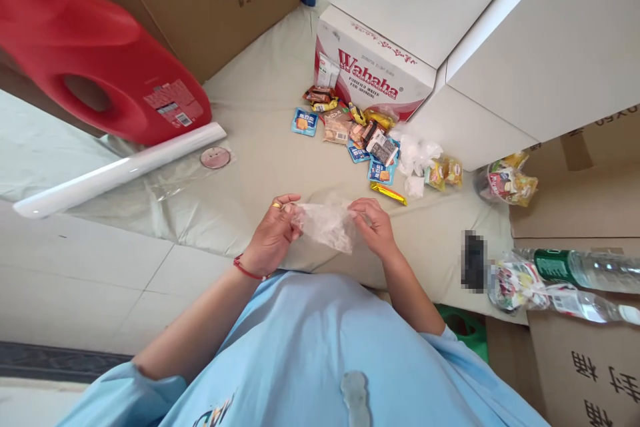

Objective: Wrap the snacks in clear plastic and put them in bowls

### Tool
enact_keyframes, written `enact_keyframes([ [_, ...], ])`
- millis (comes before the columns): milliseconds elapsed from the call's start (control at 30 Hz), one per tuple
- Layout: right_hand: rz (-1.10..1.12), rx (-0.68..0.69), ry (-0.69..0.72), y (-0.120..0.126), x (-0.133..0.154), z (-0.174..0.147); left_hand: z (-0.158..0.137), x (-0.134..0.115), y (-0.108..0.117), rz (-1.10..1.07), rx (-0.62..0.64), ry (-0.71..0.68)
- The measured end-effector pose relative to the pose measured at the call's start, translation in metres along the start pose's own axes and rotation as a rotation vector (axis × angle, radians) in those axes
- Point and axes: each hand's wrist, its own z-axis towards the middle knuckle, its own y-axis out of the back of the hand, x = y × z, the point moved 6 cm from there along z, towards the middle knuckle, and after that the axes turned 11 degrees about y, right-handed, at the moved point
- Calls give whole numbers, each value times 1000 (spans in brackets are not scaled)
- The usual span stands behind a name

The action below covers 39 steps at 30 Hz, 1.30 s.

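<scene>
A small clear plastic bag (327,225) is stretched between my two hands, above the front edge of the cloth-covered surface. My left hand (274,230), with a ring and a red bracelet, pinches the bag's left side. On the other side, my right hand (374,223) grips its right edge between thumb and fingers. Beyond the hands lies a pile of wrapped snacks (336,128). A yellow snack bar (389,193) is the piece closest to my right hand. Crumpled clear plastic bags (415,147) lie to the right of the pile.
Behind the snacks stands a Wahaha carton (375,73) with white boxes. At left are a red jug (125,67), a white plastic roll (120,170) and a round pinkish disc (215,157). Snack-filled clear container (505,180) and plastic bottles (590,270) are at right.
</scene>
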Motion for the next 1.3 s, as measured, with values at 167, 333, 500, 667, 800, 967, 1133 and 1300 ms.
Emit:
enact_keyframes([
  [167,231,29,-138,8,11,7,1,25,-14,139,148,51],
  [333,259,-122,-208,25,1,3,4,39,-14,279,220,176],
  [500,247,-256,-180,58,5,-3,10,9,-19,407,265,75],
  [667,-42,-88,-54,68,23,-20,18,-12,-28,645,251,-84],
  [800,-78,-18,83,64,40,-40,14,-51,-27,762,68,-399],
  [967,-74,140,345,55,67,-49,-8,-78,-40,948,70,-721],
  [1133,97,312,210,49,46,-45,-16,-47,-31,931,115,-692],
  [1300,-14,-100,-49,73,-5,-20,-12,-17,-13,773,-132,-563],
])
